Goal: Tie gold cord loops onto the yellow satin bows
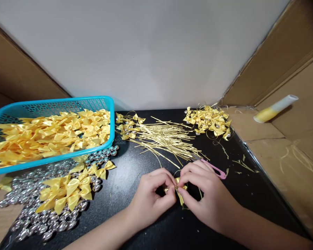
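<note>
My left hand [156, 194] and my right hand [205, 191] meet over the front of the black table [122, 201]. Both are closed, thumb against fingers, pinching a small yellow ribbon bow [181, 198] between them. A thin gold cord shows at the bow, but the fingertips hide exactly how it runs. Behind my right hand a pink looped handle [219, 172] sticks out; I cannot tell whether that hand touches it. Just beyond my hands lies a pile of gold wire-like strips [169, 139].
At left stands a blue basket [112, 121] of yellow bows. Below it, silver beads [41, 217] lie with loose bows [73, 194] on top. Finished-looking bows with beads sit in a small pile [129, 126] and a larger one [208, 119]. A whitish-yellow tube [275, 109] is at right.
</note>
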`<state>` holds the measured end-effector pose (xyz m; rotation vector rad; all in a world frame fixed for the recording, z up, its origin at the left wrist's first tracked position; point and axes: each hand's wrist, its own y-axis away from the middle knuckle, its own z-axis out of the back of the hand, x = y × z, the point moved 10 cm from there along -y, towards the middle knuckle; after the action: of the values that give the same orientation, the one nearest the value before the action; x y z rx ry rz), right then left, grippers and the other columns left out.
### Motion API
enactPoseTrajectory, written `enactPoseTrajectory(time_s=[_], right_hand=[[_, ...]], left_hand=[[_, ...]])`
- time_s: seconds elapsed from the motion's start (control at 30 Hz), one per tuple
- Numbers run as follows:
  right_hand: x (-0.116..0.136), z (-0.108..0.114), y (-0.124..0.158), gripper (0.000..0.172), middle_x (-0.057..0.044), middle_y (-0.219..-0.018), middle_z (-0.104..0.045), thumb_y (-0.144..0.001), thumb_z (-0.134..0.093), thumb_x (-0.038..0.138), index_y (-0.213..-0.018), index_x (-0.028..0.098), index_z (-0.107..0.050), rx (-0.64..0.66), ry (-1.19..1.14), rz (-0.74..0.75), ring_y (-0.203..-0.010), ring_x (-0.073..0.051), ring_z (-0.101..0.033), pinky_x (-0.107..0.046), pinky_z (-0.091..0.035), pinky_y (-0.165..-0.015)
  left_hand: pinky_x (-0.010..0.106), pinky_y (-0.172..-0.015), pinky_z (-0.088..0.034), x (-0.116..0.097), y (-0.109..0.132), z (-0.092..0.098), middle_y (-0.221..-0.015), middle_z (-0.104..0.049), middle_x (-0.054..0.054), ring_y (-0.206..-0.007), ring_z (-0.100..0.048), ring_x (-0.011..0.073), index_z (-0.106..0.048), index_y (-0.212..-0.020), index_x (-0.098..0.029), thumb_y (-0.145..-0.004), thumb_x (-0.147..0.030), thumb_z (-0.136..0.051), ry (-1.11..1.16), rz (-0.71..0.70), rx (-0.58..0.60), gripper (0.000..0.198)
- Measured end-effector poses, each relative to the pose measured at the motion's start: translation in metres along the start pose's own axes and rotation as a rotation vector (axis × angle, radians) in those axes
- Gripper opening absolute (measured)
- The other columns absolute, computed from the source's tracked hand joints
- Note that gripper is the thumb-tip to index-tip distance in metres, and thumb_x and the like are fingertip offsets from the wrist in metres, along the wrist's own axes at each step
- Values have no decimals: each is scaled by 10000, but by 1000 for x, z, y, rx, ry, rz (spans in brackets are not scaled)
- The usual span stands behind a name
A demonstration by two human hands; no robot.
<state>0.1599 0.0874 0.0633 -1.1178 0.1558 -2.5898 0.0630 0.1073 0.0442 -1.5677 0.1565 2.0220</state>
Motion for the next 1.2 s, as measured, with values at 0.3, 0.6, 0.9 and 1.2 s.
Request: enactPoseTrajectory(time_s=[0.3,0.6,0.9,1.2], right_hand=[[-12,-8,1,151,2,-741,-608,-769,-580,64,-683,183,-549,48,-41,-106,-773,-180,-523,-349,-362,-735],[-25,-19,0,160,-6,-744,-608,-768,-569,69,-658,182,-543,154,-211,-250,-769,-173,-555,-327,-411,-729],[-26,-21,-3,160,3,-772,-613,-768,-561,50,-687,186,-540,172,-221,-269,-801,-170,-560,-333,-417,-759],[-20,-23,0,161,0,-816,-598,-796,-536,55,-714,192,-518,220,-184,-267,-848,-184,-533,-361,-405,-798]], left_hand=[[196,-546,-425,16,-2,-6,-660,-659,29,-606,-579,117,-601,-588,-143,-773,-77,-578,108,189,54,197],[205,-579,-425,28,-1,-13,-669,-637,12,-618,-555,112,-606,-593,-147,-762,-86,-574,215,338,118,183],[224,-575,-414,37,3,-12,-646,-612,-1,-604,-535,116,-592,-590,-159,-763,-129,-590,265,428,93,175],[229,-553,-390,33,1,-12,-622,-593,-1,-591,-517,121,-587,-573,-163,-757,-144,-574,248,411,106,186]])
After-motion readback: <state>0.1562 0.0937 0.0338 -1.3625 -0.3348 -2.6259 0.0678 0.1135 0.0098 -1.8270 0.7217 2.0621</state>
